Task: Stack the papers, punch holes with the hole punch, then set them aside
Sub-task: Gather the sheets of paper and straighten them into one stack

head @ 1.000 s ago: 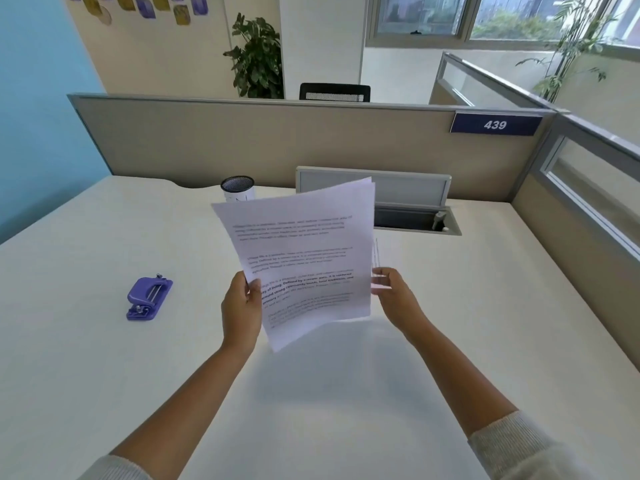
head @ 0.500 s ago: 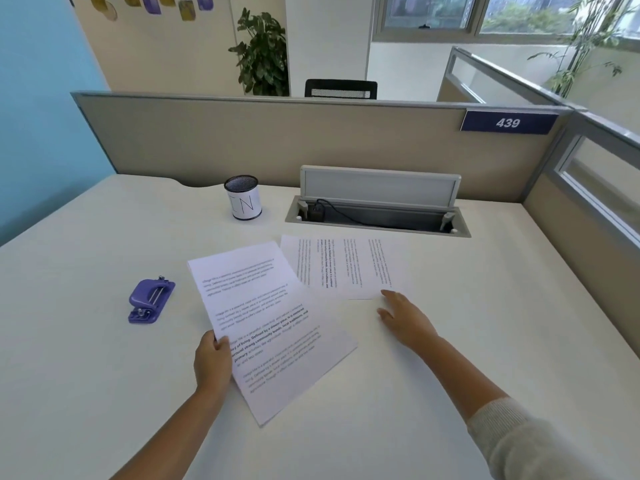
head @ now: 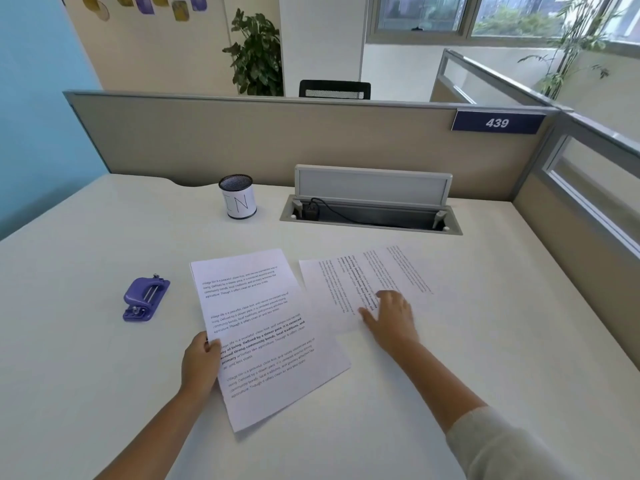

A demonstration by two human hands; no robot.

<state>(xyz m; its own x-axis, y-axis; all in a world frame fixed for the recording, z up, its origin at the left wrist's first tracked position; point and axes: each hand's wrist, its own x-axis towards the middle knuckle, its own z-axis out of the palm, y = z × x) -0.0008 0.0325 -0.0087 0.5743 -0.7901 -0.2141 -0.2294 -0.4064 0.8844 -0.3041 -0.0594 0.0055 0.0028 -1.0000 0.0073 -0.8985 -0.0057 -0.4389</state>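
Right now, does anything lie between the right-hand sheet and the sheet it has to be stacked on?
Nothing visible does. The right sheet under the right hand lies beside the left sheet, with only bare desk between them.

1. Two printed sheets are lying flat on the desk point(head: 86, 341): near sheet point(head: 266, 334) at centre, far sheet point(head: 346, 289) to its right. Neither is rising as a barrier.
2. Left hand point(head: 201, 362) is occupying the near sheet's left edge; right hand point(head: 389, 315) is lying on the far sheet.
3. Hole punch point(head: 145, 299) is sitting left of the near sheet, with bare desk between them.
4. Pen cup point(head: 238, 201) and open cable tray point(head: 370, 213) are standing at the back, just before the partition point(head: 277, 143).
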